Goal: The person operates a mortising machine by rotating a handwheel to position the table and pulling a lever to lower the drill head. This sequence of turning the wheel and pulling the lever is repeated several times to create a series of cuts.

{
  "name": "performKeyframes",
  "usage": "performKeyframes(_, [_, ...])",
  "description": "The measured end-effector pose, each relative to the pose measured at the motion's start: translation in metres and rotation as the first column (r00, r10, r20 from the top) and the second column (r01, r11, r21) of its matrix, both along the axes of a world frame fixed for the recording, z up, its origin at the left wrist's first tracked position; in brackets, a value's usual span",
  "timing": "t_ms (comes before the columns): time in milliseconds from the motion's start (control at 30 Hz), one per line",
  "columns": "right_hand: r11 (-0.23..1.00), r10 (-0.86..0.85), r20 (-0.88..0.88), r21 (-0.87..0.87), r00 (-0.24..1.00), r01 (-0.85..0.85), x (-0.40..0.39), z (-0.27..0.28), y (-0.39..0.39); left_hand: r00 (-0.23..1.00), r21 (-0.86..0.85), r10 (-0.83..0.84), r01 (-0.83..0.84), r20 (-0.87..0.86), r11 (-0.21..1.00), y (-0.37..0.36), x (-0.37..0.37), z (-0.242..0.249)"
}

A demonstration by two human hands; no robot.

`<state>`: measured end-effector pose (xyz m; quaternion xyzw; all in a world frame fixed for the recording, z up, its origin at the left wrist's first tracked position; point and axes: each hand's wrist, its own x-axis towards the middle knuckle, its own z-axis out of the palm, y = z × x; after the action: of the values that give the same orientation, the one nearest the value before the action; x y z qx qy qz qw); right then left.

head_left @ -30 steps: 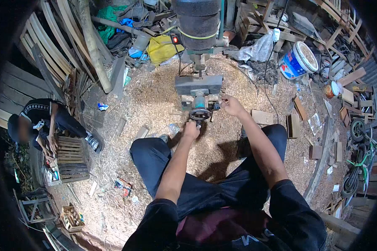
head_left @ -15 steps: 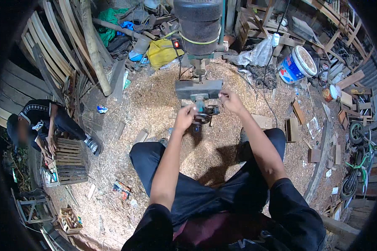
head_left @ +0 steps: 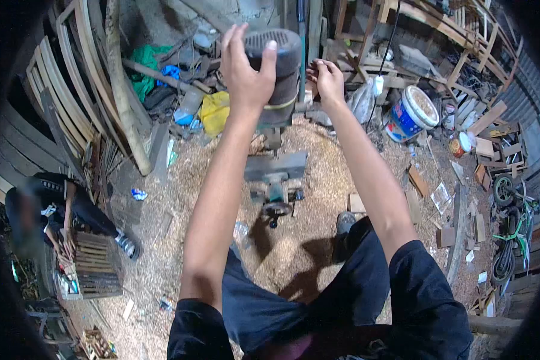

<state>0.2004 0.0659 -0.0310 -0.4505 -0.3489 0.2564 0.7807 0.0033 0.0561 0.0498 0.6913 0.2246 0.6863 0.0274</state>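
A dark machine motor (head_left: 282, 90) with a vented top stands upright ahead of me. My left hand (head_left: 248, 75) is raised against its left side, thumb and fingers spread, overlapping the housing in this view. To the right of the motor is my right hand (head_left: 329, 83), its fingers loosely bent and apart with nothing seen in them, close beside an upright column (head_left: 301, 36). Below the motor sits a flat metal work table (head_left: 276, 166). A round handwheel (head_left: 277, 209) is mounted under that table.
Wood shavings (head_left: 198, 180) cover the floor. At the left a person (head_left: 54, 210) sits by a slatted wooden crate (head_left: 96, 261). A yellow sack (head_left: 214, 114) lies behind the machine; a white-and-blue bucket (head_left: 411, 114) and wood offcuts are at the right. A cord (head_left: 385, 57) hangs down.
Both hands have moved up and away from the work table and handwheel to the motor's height. The left hand's fingers have spread. The view has shifted, with the machine now lower in it.
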Motion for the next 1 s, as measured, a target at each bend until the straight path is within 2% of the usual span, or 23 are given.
performKeyframes(100, [0.994,-0.103,0.069,-0.036,0.992,0.105,0.020,0.013,0.045,0.988,-0.040,0.117,-0.122,-0.097,0.992,0.013,0.019,0.003])
performKeyframes(167, [0.976,-0.209,0.231,-0.011,0.950,0.218,0.043,0.005,0.085,0.968,-0.013,0.178,-0.184,-0.178,0.983,0.015,0.019,0.002])
performKeyframes(200, [0.963,-0.211,0.304,-0.099,0.929,0.251,0.040,0.022,0.080,0.967,-0.011,0.186,-0.191,-0.177,0.982,0.014,0.020,0.002])
performKeyframes(233, [0.949,-0.253,0.392,-0.075,0.885,0.305,0.047,0.022,0.093,0.965,-0.009,0.193,-0.198,-0.176,0.980,0.014,0.021,0.002])
performKeyframes(300, [0.960,-0.212,0.364,-0.094,0.907,0.262,0.058,0.026,0.121,0.966,-0.004,0.189,-0.192,-0.176,0.981,0.013,0.020,0.002])
performKeyframes(400, [0.950,-0.224,0.454,-0.094,0.863,0.296,0.077,0.035,0.175,0.974,0.036,0.166,-0.162,-0.155,0.986,0.020,0.021,0.000])
performKeyframes(500, [0.975,0.096,0.309,-0.222,0.946,-0.026,0.076,0.088,0.162,0.972,0.037,0.161,-0.157,-0.170,0.987,0.018,0.019,0.000])
performKeyframes(567, [0.983,0.166,0.143,-0.102,0.976,-0.153,0.048,0.142,0.126,0.966,0.000,0.165,-0.168,-0.202,0.986,0.013,0.016,0.004])
performKeyframes(633, [0.976,0.217,0.111,-0.023,0.970,-0.216,0.041,0.183,0.110,0.969,-0.018,0.147,-0.154,-0.201,0.988,0.013,0.017,0.004])
performKeyframes(667, [0.969,0.229,0.127,-0.124,0.965,-0.213,0.030,0.196,0.097,0.970,-0.019,0.142,-0.149,-0.197,0.989,0.012,0.018,0.003])
performKeyframes(700, [0.791,0.609,0.044,-0.117,0.792,-0.601,0.052,0.187,0.108,0.970,-0.023,0.137,-0.145,-0.199,0.989,0.011,0.018,0.002])
performKeyframes(733, [0.469,0.882,-0.025,-0.064,0.471,-0.881,0.092,0.177,0.135,0.970,-0.020,0.138,-0.145,-0.203,0.989,0.012,0.016,0.003])
performKeyframes(767, [0.058,0.997,-0.056,0.016,0.057,-0.998,0.110,0.172,0.152,0.970,-0.022,0.132,-0.139,-0.205,0.990,0.013,0.015,0.004])
performKeyframes(800, [0.751,0.627,-0.102,-0.184,0.773,-0.634,0.055,0.189,0.090,0.970,-0.025,0.130,-0.138,-0.203,0.990,0.014,0.016,0.003])
performKeyframes(833, [0.742,0.616,-0.089,-0.266,0.782,-0.615,0.048,0.192,0.078,0.970,-0.042,0.125,-0.137,-0.208,0.990,0.014,0.015,-0.002])
performKeyframes(900, [0.744,0.635,0.007,-0.275,0.773,-0.609,0.035,0.192,0.053,0.972,-0.016,0.128,-0.133,-0.198,0.991,0.015,0.015,-0.004])
performKeyframes(933, [0.714,0.682,0.002,-0.218,0.732,-0.665,0.036,0.185,0.050,0.973,-0.012,0.123,-0.127,-0.193,0.992,0.017,0.015,-0.007])
performKeyframes(967, [0.622,0.779,0.059,-0.202,0.625,-0.756,0.039,0.178,0.047,0.976,-0.001,0.118,-0.120,-0.183,0.993,0.017,0.016,-0.009])
performKeyframes(1000, [0.617,0.786,0.109,-0.184,0.608,-0.765,0.042,0.173,0.042,0.975,-0.003,0.114,-0.117,-0.188,0.993,0.017,0.016,-0.011])
